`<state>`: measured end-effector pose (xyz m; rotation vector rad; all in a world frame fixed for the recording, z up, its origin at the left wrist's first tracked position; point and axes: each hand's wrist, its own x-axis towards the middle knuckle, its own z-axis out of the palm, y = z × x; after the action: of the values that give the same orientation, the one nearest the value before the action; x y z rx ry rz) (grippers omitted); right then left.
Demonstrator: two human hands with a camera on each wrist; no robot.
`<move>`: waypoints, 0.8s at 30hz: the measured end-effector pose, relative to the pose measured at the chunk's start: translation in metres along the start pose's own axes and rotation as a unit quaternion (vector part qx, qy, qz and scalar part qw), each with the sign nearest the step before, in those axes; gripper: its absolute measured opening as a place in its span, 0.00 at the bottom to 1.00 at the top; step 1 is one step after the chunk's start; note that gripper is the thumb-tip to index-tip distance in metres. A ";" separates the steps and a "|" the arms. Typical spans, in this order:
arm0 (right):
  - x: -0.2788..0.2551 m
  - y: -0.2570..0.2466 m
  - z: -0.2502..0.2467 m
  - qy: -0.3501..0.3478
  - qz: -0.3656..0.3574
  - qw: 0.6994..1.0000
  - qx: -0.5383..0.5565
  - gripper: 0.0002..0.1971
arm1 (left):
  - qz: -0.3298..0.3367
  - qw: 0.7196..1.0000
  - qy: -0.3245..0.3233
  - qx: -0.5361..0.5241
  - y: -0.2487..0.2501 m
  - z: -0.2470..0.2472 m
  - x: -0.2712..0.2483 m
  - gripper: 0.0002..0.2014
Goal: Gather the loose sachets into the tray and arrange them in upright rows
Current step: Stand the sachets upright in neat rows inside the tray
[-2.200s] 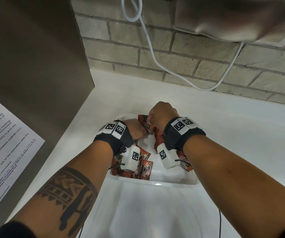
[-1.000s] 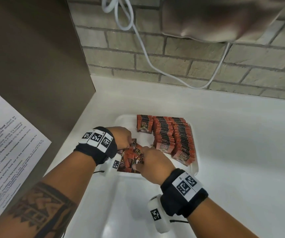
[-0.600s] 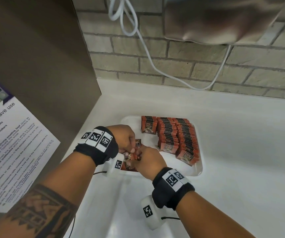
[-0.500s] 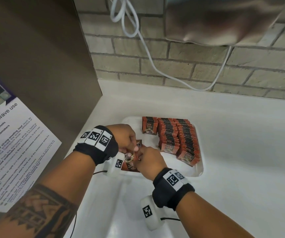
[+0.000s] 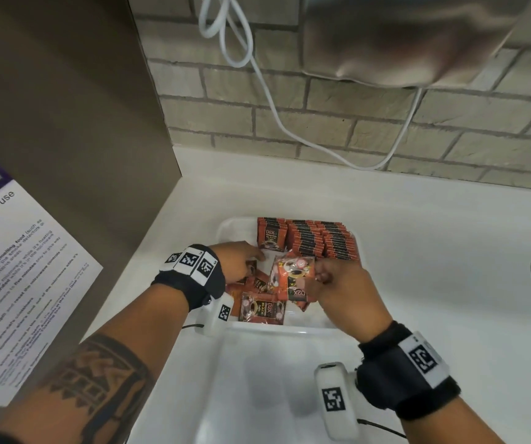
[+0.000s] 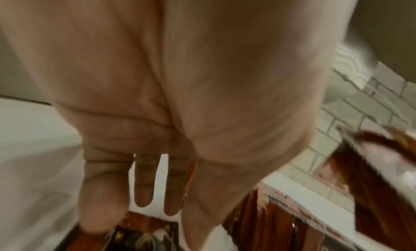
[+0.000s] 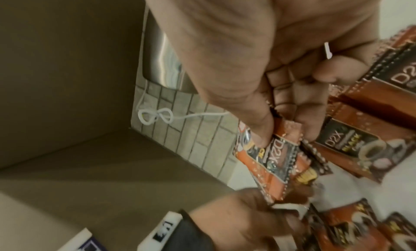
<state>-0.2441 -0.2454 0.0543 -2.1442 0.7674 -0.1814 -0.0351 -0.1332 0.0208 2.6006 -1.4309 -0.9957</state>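
I judge that I am in the middle of the gathering step: my right hand [image 5: 337, 290] pinches a small bunch of sachets [image 5: 294, 278] between thumb and fingers, lifted above the near part of the tray [image 5: 289, 328]. My left hand [image 5: 241, 261] reaches down to the left side of the tray with fingers nearly straight; in the left wrist view they look extended and seem to hold nothing, but this picture is blurred. The two hands are near each other and do not touch.

In the near half of the tray, some loose sachets [image 5: 262, 310] lie flat and mixed. In the far half, the upright rows [image 5: 318, 241] stand packed together on the right, with one short row [image 5: 270, 233] at the left of them.

The next move, I think, asks to turn the held bunch upright, all facing one way, and put it behind the short row without pushing the neighbours down.
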 end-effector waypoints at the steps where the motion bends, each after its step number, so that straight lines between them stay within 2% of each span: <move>1: 0.000 0.000 -0.005 0.007 -0.005 1.000 0.013 0.11 | 0.012 1.000 0.002 0.001 0.000 0.005 0.002 0.26; 5: 0.003 -0.002 -0.016 0.037 -0.015 0.998 0.052 0.19 | 0.019 1.000 -0.003 0.006 0.001 0.014 0.005 0.27; 10: 0.008 -0.006 -0.014 0.034 -0.015 0.995 0.088 0.14 | 0.027 0.999 -0.026 0.019 0.006 0.015 -0.003 0.20; 16: 0.009 -0.001 -0.005 0.013 -0.013 0.995 0.100 0.08 | 0.022 0.998 -0.061 0.019 0.005 0.015 -0.008 0.23; 18: 0.008 0.001 -0.004 0.011 -0.010 0.995 0.103 0.08 | 0.021 0.999 -0.040 0.004 0.005 0.014 -0.011 0.22; 21: 0.009 0.002 -0.003 0.002 -0.003 0.993 0.118 0.06 | 0.009 0.999 0.033 0.014 0.004 0.005 -0.014 0.14; 22: 0.009 0.002 -0.002 -0.004 0.001 0.992 0.129 0.05 | 0.005 0.998 0.062 -0.021 0.004 -0.001 -0.016 0.12; 23: 0.010 0.002 -0.003 -0.011 0.006 0.990 0.143 0.04 | -0.002 0.990 0.089 -0.111 0.005 -0.007 -0.019 0.11; 24: 0.011 0.001 -0.003 -0.018 0.013 0.987 0.157 0.03 | -0.002 0.963 0.107 -0.247 0.009 -0.012 -0.023 0.11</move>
<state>-0.2369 -0.2545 0.0536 -1.8343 0.6956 -0.2322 -0.0440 -0.1242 0.0452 2.2585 -0.9743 -0.8967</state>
